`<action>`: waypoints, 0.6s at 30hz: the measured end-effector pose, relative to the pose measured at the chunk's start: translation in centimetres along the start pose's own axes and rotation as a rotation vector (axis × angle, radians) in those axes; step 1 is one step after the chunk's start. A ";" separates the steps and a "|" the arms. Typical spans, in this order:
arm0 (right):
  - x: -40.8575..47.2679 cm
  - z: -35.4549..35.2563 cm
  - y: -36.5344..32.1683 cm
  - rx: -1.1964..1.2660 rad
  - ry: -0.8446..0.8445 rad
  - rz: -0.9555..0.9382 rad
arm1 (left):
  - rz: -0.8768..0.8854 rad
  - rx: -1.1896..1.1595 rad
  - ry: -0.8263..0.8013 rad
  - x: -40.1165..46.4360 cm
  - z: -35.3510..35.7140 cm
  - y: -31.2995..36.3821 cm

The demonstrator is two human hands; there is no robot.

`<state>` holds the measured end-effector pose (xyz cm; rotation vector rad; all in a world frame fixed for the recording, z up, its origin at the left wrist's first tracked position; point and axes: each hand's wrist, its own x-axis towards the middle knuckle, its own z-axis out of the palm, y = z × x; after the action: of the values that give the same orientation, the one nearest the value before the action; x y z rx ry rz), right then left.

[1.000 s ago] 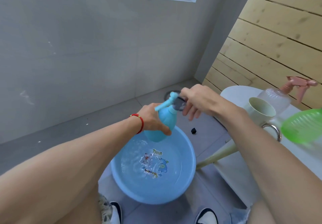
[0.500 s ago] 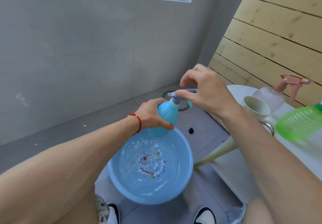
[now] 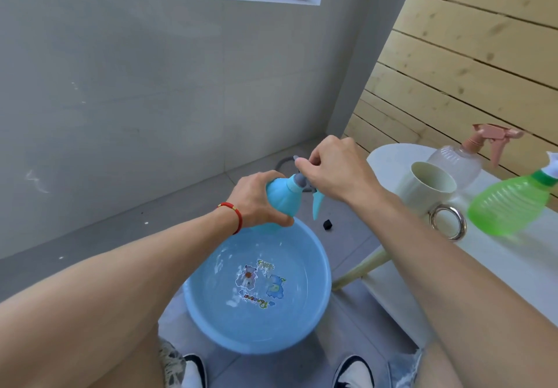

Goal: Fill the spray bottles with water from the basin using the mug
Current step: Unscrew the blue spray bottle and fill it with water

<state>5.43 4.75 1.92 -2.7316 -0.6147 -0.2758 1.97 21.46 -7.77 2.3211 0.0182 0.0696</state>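
A person holds a blue spray bottle tilted above a blue basin of water on the floor. The left hand grips the bottle's body; the right hand is curled around its grey spray head, seemingly twisting it. On the white counter to the right, the cream mug waits unused beside a clear bottle and a green bottle. How full any bottle is cannot be told; most filling probably remains.
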 end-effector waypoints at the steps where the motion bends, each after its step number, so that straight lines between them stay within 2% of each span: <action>1: 0.0 0.2 0.0 -0.011 0.011 0.014 | -0.003 0.001 0.003 0.0 0.1 0.0; 5: 0.0 0.3 0.1 0.030 0.009 0.105 | -0.020 -0.022 0.006 0.1 0.3 0.5; 8: -0.6 -1.0 0.5 0.336 -0.020 0.192 | -0.087 -0.121 0.000 0.2 -0.1 1.0; 12: -2.3 -3.7 1.9 0.716 0.047 0.336 | -0.141 -0.302 -0.047 -0.2 -0.8 2.3; 18: -6.9 -6.9 6.1 0.725 0.128 0.393 | -0.079 -0.511 -0.079 -2.0 -1.2 6.7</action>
<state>1.24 -5.57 4.87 -2.0476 -0.0911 -0.0980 -0.18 17.66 -2.17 1.8086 0.0465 -0.0531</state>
